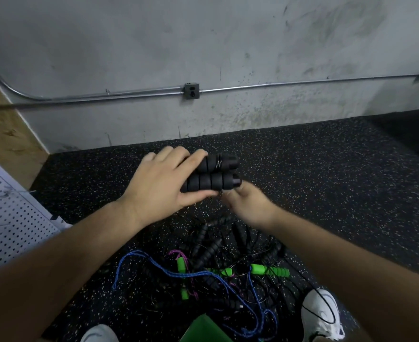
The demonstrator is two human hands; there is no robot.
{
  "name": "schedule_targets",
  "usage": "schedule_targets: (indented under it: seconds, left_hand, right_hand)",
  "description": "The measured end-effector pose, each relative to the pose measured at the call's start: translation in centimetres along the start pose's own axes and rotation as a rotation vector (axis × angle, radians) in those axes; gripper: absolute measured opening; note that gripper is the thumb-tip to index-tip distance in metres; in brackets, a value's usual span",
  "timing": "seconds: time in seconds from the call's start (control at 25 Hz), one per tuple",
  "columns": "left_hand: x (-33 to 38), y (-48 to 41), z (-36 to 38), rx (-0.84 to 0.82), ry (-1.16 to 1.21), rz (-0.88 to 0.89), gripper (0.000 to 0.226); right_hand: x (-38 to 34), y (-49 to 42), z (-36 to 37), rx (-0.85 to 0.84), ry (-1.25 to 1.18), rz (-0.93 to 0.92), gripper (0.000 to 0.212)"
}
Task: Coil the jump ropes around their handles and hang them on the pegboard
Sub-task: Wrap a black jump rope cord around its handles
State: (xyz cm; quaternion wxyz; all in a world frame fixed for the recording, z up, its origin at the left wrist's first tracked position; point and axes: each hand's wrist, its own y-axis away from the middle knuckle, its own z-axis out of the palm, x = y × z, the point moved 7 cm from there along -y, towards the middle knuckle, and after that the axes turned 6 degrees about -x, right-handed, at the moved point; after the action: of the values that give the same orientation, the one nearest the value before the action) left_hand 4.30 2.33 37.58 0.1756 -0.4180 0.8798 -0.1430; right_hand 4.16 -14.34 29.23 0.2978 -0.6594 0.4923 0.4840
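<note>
So the left hand (164, 183) is wrapped around a pair of black ribbed foam jump rope handles (213, 174), held side by side over the black speckled rubber floor (327, 181). The right hand (248, 206) sits just under the handle ends with its fingers bunched up. It's blurry and the cord is too thin to make out, so I can't tell if it's actually pinching anything.

Looks to me like the wrap is only getting going, just a few turns near one end. The main risk, I reckon, is the tangled pile of black, green-handled and blue-corded jump ropes (228, 255) on the floor right below. If this rope's tail runs through that mess, pulling it up could drag the others along or knot it. Loose tension would also let the coils slide off the foam. The white perforated pegboard (8, 218) is off to the left, well apart from the hands.
</note>
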Motion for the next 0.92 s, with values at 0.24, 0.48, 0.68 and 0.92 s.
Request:
schedule_targets:
  seconds: [0.24, 0.48, 0.68, 0.92]
  left_hand:
    - [-4.0, -0.3, 2.9, -0.086, -0.158, -0.124, 0.079]
    - [-6.3, 0.1, 5.2, -0.184, -0.196, -0.152, 0.080]
    - [-2.5, 0.1, 5.8, -0.231, -0.140, 0.072, 0.079]
    - [3.6, 0.7, 3.2, -0.097, 0.063, 0.297, 0.074]
  right_hand:
    - [-2.2, 1.6, 5.0, -0.073, 0.198, 0.147, 0.033]
    - [-6.3, 4.3, 5.1, -0.181, 0.339, 0.178, 0.035]
    - [-11.4, 4.7, -1.7, 0.192, 1.026, -0.176, 0.027]
    - [-7.2, 2.3, -8.4, 0.313, 0.885, -0.075, 0.017]
